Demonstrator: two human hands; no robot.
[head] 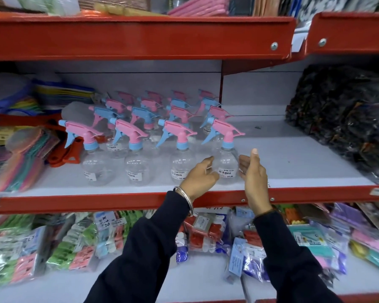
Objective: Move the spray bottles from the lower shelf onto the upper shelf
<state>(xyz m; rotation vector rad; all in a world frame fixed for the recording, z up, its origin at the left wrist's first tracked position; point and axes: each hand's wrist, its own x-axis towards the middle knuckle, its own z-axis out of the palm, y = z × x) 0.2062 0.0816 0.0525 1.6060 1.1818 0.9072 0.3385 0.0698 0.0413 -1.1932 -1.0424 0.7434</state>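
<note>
Several clear spray bottles with pink and blue trigger heads stand in rows on the grey shelf (293, 162) with a red front edge. The front-right bottle (225, 158) carries a white price label. My left hand (200, 174) sits just left of that bottle, fingers apart, near or touching its side. My right hand (253, 171) is just right of it, thumb up, fingers apart. Neither hand closes around the bottle. Another front-row bottle (179, 162) stands right beside my left hand.
Colourful cloths and a red plastic item (64, 154) fill the shelf's left side; dark packaged goods (346, 119) fill the right. A red shelf (140, 38) hangs above. The shelf below holds packets of clips and small goods (74, 243).
</note>
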